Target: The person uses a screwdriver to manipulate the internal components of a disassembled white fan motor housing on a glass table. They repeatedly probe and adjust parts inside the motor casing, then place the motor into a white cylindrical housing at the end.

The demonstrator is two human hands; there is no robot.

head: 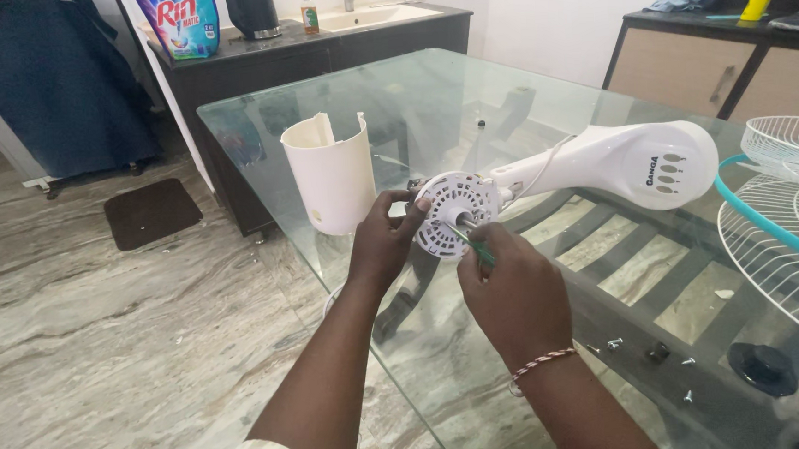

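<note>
Head view: left hand gripped rim of white fan motor housing on glass surface. Right hand clenched green screwdriver, tip at housing face. Loose screws lay beyond right hand. Risk: tip slipping, housing sliding on smooth glass.

You stand over a glass-topped table on a dark frame, set on a floor of grey-veined marble with a dark mat lying on it. Behind the table runs a dark counter with a pale sink and a tap — white walls rise beyond it. To your right sits a beige-fronted cabinet; to your left, dark blue cloth hangs. The light is even and soft.
</note>
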